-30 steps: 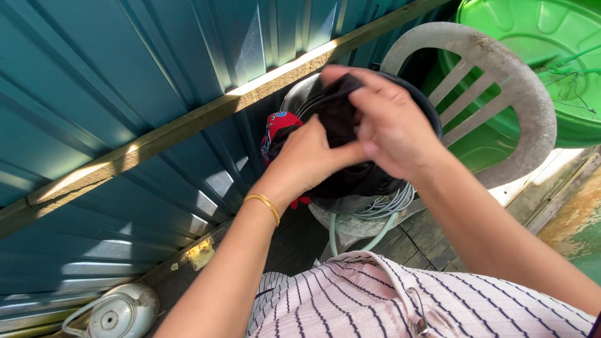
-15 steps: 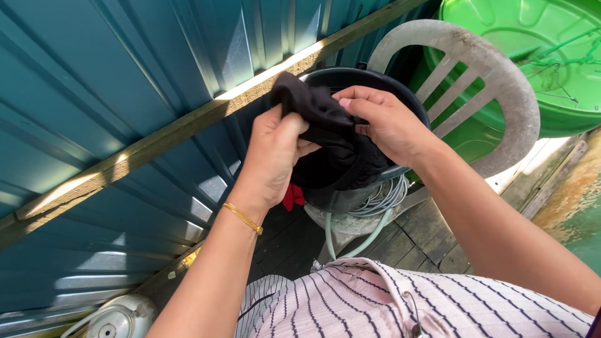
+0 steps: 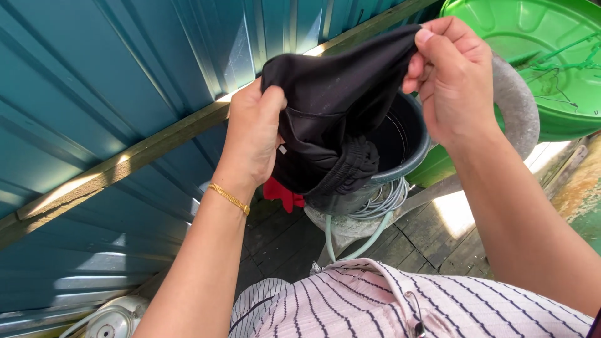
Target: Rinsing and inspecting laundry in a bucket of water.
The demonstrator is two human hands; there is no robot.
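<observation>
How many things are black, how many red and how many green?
Black: 1, the black cloth
Red: 1, the red cloth
Green: 1, the green tub
Total: 3

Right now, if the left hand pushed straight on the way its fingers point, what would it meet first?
Probably the corrugated teal wall and its wooden rail. The left hand, gripping the black garment, points up and away; depth is unclear.

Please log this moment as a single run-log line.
left hand: gripping black garment | right hand: pinching its far edge | garment: stretched between the hands above dark bucket | behind: grey plastic chair, green tub
</observation>
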